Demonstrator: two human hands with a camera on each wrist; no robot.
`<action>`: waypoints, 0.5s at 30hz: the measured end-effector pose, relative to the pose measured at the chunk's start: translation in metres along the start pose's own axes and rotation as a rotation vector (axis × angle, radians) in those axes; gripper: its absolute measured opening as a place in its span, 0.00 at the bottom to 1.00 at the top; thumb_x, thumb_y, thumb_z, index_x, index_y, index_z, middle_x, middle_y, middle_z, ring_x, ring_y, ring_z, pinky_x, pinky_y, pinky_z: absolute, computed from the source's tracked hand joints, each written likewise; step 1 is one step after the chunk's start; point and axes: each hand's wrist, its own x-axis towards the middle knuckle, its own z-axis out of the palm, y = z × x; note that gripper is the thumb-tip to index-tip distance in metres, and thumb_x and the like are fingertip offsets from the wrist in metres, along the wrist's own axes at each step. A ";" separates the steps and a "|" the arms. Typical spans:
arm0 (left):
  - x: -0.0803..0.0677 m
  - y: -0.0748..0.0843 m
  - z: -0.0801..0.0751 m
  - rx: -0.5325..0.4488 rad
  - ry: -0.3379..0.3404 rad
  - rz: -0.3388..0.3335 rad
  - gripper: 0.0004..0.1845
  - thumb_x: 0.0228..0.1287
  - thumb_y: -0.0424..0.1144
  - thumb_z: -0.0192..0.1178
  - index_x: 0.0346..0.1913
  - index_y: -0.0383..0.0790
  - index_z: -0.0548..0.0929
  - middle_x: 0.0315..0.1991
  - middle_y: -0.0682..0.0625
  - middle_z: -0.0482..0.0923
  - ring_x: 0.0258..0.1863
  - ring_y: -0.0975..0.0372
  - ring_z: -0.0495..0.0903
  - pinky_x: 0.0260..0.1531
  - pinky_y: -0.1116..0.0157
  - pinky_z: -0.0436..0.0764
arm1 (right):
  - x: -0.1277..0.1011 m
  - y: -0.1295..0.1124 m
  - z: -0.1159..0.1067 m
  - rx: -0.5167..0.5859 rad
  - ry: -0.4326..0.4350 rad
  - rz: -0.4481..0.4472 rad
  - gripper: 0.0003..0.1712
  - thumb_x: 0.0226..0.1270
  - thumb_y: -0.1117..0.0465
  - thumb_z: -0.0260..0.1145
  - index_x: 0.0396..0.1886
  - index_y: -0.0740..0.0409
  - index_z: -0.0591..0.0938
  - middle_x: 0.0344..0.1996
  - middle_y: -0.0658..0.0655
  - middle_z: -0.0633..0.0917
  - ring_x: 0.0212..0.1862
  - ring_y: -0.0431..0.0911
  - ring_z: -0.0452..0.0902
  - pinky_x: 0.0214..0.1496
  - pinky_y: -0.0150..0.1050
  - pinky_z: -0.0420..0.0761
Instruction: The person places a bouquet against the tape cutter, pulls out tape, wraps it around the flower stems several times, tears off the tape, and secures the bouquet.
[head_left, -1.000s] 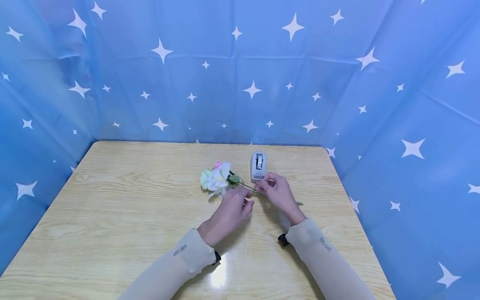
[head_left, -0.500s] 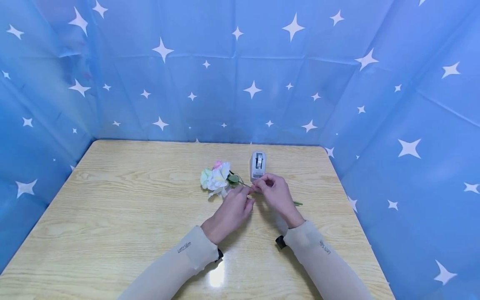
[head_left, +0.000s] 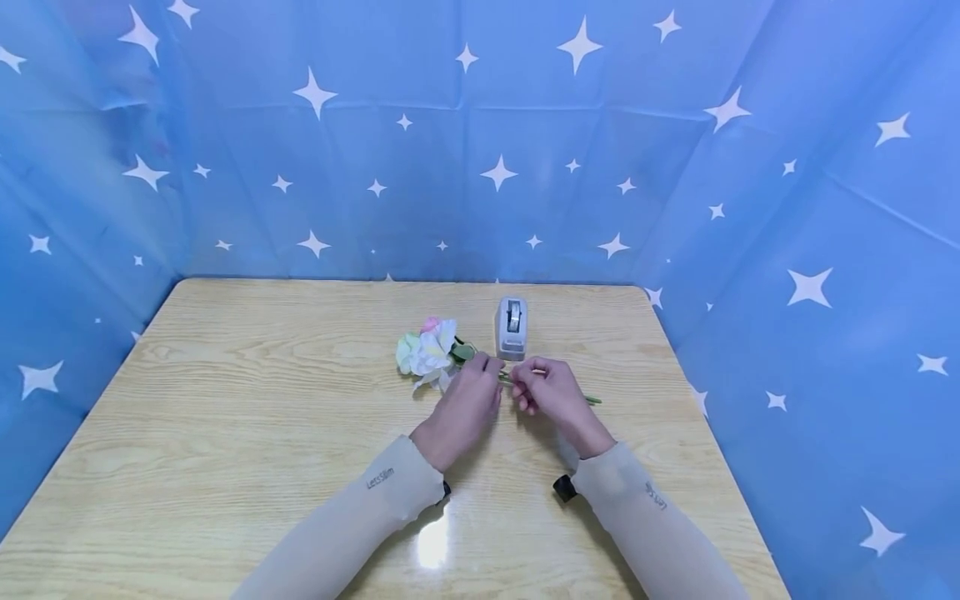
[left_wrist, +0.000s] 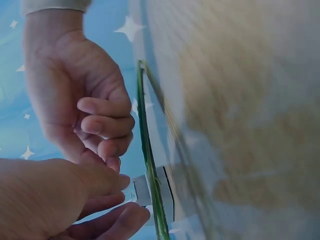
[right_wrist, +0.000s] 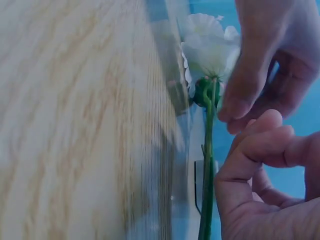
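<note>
A small bunch of artificial flowers [head_left: 432, 354], white, pale green and pink, lies on the table with green stems [head_left: 592, 401] pointing right. My left hand [head_left: 467, 400] is over the stems just below the flower heads, its thumb and fingers bent close beside them. Right of it, my right hand [head_left: 553, 393] has curled fingers, with thumb and index tips together right at the stems [right_wrist: 208, 160]. I cannot tell whether anything thin sits between the fingertips. Just behind the hands stands a grey tape dispenser [head_left: 512, 343] with a roll in it.
The wooden table [head_left: 262, 400] has its back edge along a blue curtain [head_left: 420, 208] with white stars. More curtain hangs at both sides. A black wrist camera [head_left: 564, 488] shows under the right cuff.
From in front of the tape dispenser, my right hand has come down onto the stems, its fingers now more curled. My left hand has shifted slightly up. The flowers stay nearly in place.
</note>
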 end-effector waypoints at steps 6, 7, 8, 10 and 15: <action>0.021 -0.014 0.024 0.233 -0.002 0.080 0.18 0.68 0.17 0.71 0.58 0.30 0.92 0.52 0.41 0.91 0.50 0.52 0.89 0.53 0.62 0.96 | 0.001 0.000 -0.001 0.030 -0.019 0.019 0.15 0.92 0.63 0.61 0.55 0.72 0.88 0.30 0.54 0.90 0.27 0.39 0.83 0.30 0.29 0.84; 0.025 -0.019 0.032 0.248 -0.010 0.076 0.17 0.68 0.17 0.71 0.57 0.31 0.93 0.52 0.41 0.91 0.50 0.52 0.88 0.52 0.62 0.96 | 0.001 0.000 0.000 0.035 -0.021 0.020 0.15 0.92 0.63 0.61 0.56 0.72 0.87 0.30 0.54 0.90 0.28 0.39 0.83 0.30 0.29 0.85; 0.028 -0.025 0.041 0.252 -0.018 0.072 0.16 0.68 0.18 0.72 0.56 0.32 0.94 0.52 0.42 0.92 0.49 0.52 0.88 0.52 0.62 0.96 | 0.001 0.000 0.000 0.039 -0.025 0.018 0.15 0.92 0.63 0.62 0.56 0.72 0.87 0.30 0.54 0.90 0.28 0.39 0.83 0.30 0.29 0.85; 0.034 -0.036 0.056 0.259 -0.023 0.070 0.15 0.68 0.19 0.73 0.53 0.35 0.94 0.51 0.43 0.93 0.48 0.53 0.87 0.51 0.62 0.95 | 0.001 0.000 0.000 0.046 -0.024 0.018 0.15 0.92 0.63 0.62 0.56 0.73 0.87 0.30 0.54 0.90 0.28 0.39 0.83 0.30 0.29 0.85; 0.041 -0.047 0.071 0.310 -0.002 0.098 0.12 0.68 0.23 0.78 0.49 0.41 0.95 0.48 0.48 0.95 0.46 0.56 0.86 0.45 0.65 0.96 | 0.000 0.000 0.000 0.047 -0.020 0.019 0.14 0.92 0.63 0.62 0.55 0.72 0.87 0.29 0.53 0.89 0.27 0.39 0.83 0.29 0.29 0.85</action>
